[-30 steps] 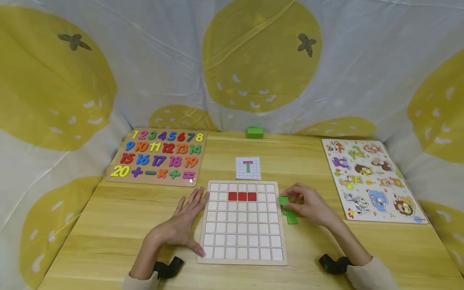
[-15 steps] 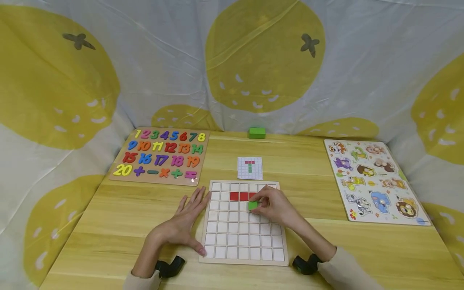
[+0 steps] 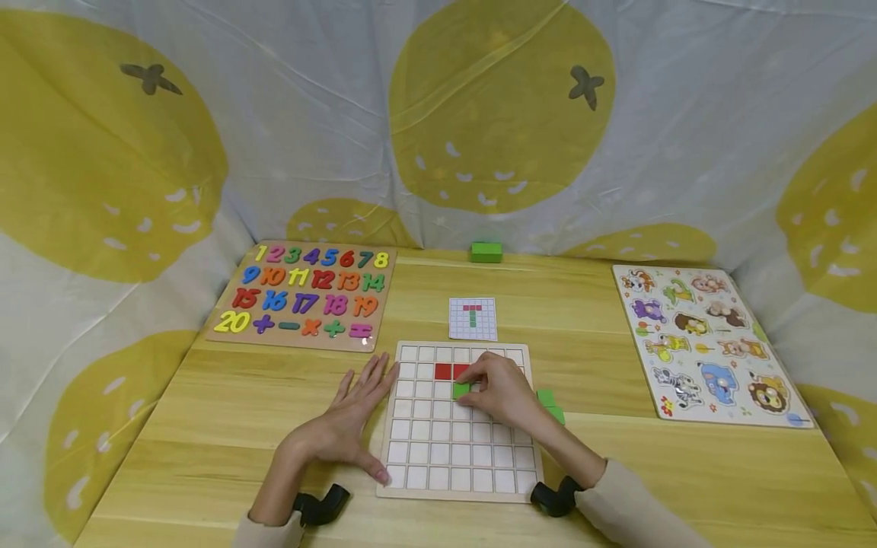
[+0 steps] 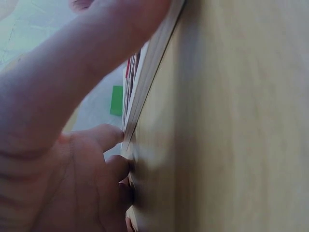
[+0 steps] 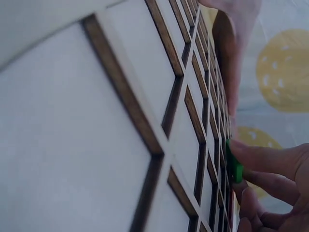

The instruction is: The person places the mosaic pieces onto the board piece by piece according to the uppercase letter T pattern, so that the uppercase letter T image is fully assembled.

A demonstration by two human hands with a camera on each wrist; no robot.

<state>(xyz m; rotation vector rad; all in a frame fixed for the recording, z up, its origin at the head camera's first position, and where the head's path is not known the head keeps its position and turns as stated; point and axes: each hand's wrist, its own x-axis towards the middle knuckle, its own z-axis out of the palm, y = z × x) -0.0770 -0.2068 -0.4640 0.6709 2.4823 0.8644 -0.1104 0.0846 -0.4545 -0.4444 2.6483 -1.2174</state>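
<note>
A wooden grid board (image 3: 461, 493) with white square cells lies at the centre of the head view. Red square tiles (image 3: 443, 371) sit in its second row; the right hand covers part of that row. Thumb and fingers of my right hand (image 3: 503, 392) pinch a green square tile (image 3: 461, 390) at the cell just below the middle red one; the right wrist view shows this green tile (image 5: 235, 164) tilted against the grid. My left hand (image 3: 342, 426) lies spread along the board's left side, its thumb on the lower left corner and its fingertips at the upper left edge.
More green tiles (image 3: 551, 407) lie right of the board. Behind it are a pattern card (image 3: 473, 335) with a red and green T and a green block (image 3: 486, 252). A number puzzle (image 3: 301, 301) lies at left, an animal puzzle (image 3: 712, 346) at right.
My right hand has picked a green tile from the pile on the right and carried it left over the board to below the red row. My left hand stays in place.
</note>
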